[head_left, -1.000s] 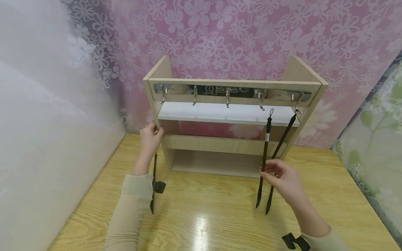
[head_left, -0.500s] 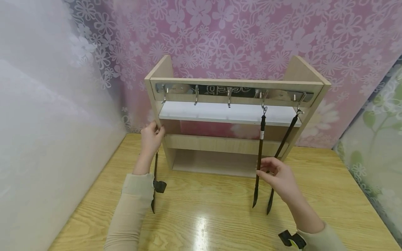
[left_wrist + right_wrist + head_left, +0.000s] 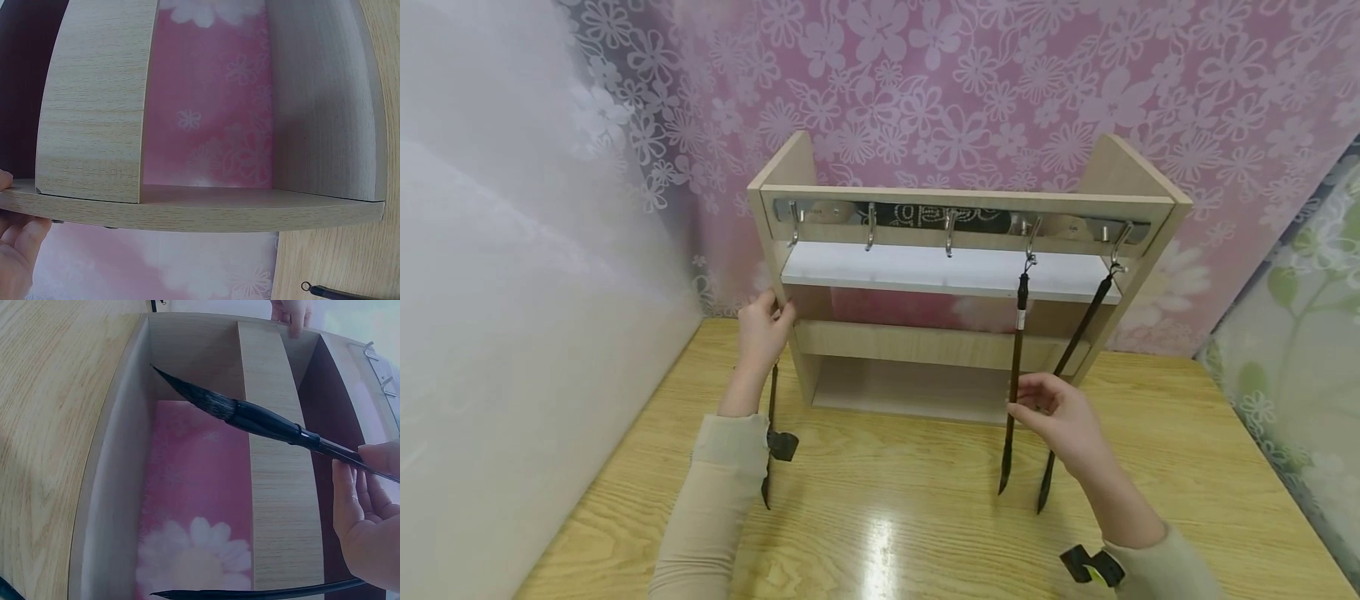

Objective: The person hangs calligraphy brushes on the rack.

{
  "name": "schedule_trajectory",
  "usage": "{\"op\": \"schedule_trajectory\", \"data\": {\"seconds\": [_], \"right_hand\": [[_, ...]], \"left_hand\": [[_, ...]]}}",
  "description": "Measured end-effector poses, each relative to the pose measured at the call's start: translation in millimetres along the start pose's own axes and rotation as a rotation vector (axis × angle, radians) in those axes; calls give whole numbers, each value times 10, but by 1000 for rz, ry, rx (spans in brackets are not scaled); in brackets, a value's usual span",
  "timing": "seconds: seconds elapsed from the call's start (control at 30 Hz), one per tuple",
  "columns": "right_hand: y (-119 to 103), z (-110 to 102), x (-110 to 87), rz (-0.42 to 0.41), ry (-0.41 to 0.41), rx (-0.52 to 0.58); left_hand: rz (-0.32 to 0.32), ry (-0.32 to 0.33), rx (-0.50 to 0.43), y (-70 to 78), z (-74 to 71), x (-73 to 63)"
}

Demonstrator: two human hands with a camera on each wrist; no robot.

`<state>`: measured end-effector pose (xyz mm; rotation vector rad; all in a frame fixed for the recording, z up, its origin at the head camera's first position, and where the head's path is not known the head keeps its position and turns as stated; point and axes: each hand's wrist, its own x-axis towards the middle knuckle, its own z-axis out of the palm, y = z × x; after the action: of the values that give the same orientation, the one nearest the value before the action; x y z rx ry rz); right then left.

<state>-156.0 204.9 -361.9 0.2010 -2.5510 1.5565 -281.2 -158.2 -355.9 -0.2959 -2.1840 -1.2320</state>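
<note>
My right hand [image 3: 1067,425] pinches the shaft of a calligraphy brush [image 3: 1017,358] between thumb and fingers. The brush hangs nearly upright, dark bristles down, its cord loop at the fourth hook [image 3: 1033,237] from the left. In the right wrist view the pointed bristles [image 3: 206,400] show up close. On the rightmost hook [image 3: 1120,242] a second brush [image 3: 1084,321] hangs at a slant behind that hand. My left hand [image 3: 762,335] grips the left side panel of a wooden shelf [image 3: 917,343]; in the left wrist view its fingers [image 3: 28,240] lie along the panel edge.
Several hooks line a metal strip [image 3: 831,212] on the shelf's top board; the three to the left bear nothing. Another brush [image 3: 772,392] lies on the wooden table [image 3: 880,475] by my left forearm. A wall [image 3: 550,250] stands close on the left.
My right hand has moved left with the brush, bringing its loop from right of the fourth hook to that hook. My left hand stays on the side panel.
</note>
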Motion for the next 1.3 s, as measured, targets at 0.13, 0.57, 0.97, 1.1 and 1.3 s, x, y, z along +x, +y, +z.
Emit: {"op": "schedule_trajectory", "data": {"seconds": [0.13,0.57,0.97,1.1,1.3], "right_hand": [[23,21,23,4,7,30],[84,77,124,7,23,60],[201,145,282,23,88,-4],[228,171,340,22,102,-7],[249,194,396,28,127,-19]], "left_hand": [[-2,1,-2,-5,4,-2],[-11,-5,2,-18,4,-5],[-5,1,2,-20,11,-12],[-16,-5,-5,-13,8,-12],[-9,-6,-10,1,0,-11]]}}
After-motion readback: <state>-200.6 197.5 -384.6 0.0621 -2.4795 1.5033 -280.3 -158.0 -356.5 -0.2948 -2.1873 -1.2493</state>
